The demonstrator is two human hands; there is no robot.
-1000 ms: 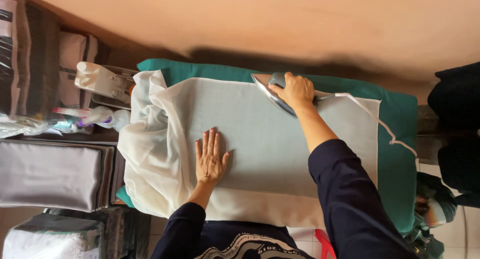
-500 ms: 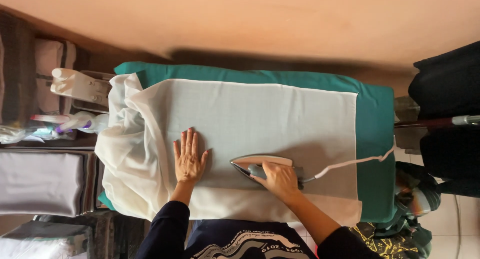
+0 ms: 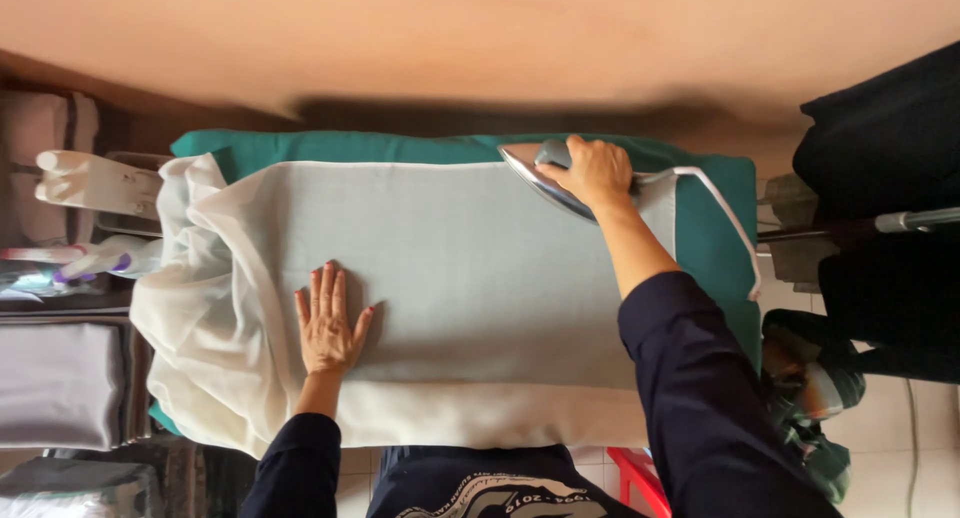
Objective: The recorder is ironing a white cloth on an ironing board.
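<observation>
Left hand [image 3: 327,323] flat, palm down, fingers together, pointing away from body. Right hand [image 3: 597,171] curled in a closed grip, arm stretched forward, dark sleeve to mid-forearm.

Silver iron [image 3: 540,178] at far edge of sheer white cloth [image 3: 470,278], flat.

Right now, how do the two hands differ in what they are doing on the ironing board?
The left hand lies flat, fingers spread, pressed on the pale cloth; the right hand is curled around the handle of the iron. The left hand sits near the board's near edge, towards the bunched end of the cloth; the right hand is at the far edge, arm stretched across. Both arms wear dark sleeves, and both hands are over the same cloth.
</observation>
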